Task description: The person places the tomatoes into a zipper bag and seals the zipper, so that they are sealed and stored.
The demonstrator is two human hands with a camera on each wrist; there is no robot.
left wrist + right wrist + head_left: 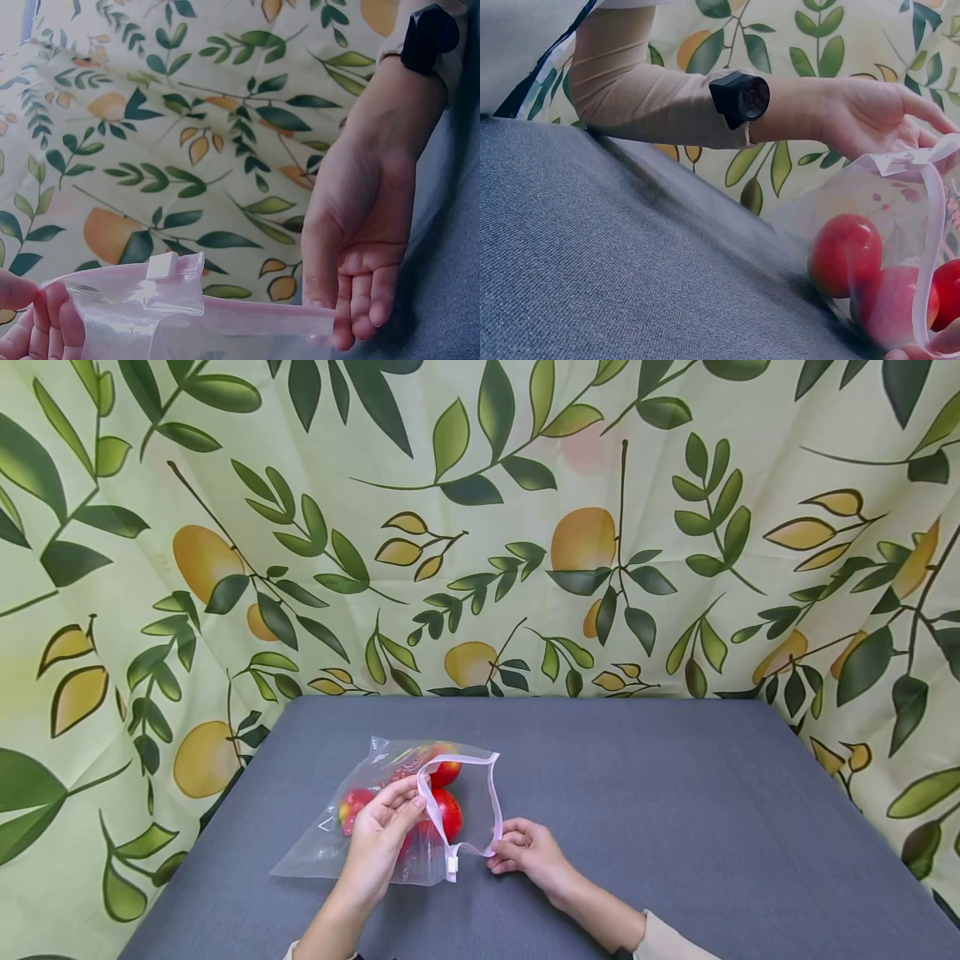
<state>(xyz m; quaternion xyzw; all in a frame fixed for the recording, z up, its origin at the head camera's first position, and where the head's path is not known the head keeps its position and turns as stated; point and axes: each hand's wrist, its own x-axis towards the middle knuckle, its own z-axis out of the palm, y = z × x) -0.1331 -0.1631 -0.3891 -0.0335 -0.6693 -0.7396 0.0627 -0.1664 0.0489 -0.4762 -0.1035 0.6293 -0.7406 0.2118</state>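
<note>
A clear zip bag (322, 853) with a pink-edged mouth lies on the table, its mouth held apart toward the right. Inside are several round red fruits (448, 814) that look like apples, some with yellow patches; through the plastic, the right wrist view shows a smooth red one (845, 255). My left hand (384, 831) pinches the left edge of the mouth between thumb and fingers. With thumb and fingertips, my right hand (531, 856) grips the mouth's lower right corner. A white slider (452, 866) sits on the near end of the zip, between the hands.
The bag rests on a dark grey cloth-covered table (637, 777). Behind and around the table hangs a cream curtain (510, 602) printed with leaves and orange fruit. Each wrist wears a small black camera, such as the one on the left wrist (742, 97).
</note>
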